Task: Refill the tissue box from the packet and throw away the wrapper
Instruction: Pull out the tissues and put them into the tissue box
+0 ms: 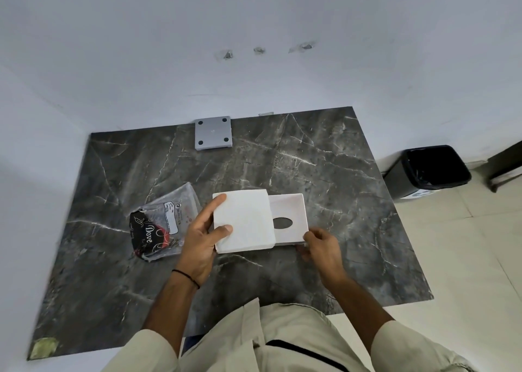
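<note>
A dark marbled desk (324, 151) carries everything but the bin. Farthest left of the tissue box lies 1 clear plastic wrapper (165, 220), crumpled and flat on the desk, its black printed end toward the person. It is apart from the box.

The left hand (202, 232) sits between the wrapper and the box, with a thin black wristband (186, 278) on its wrist. It grips the left edge of the tissue stack (243, 222), with the thumb on top near the near corner and 1 finger at the far corner.

Beyond the box, at the desk's far edge against the wall, lies 1 grey plate (213, 133) with 4 dark dots at its corners.

The white tissue stack lies over the left part of the tissue box (291, 206), reaching the left rim of its oval opening. The box is white and flat on the desk.

The right hand (320, 244) has its fingers curled and pinches the box's near right corner.

Well to the right of the box, 1 black-lined bin (395, 182) stands on the tiled floor beside the desk.
</note>
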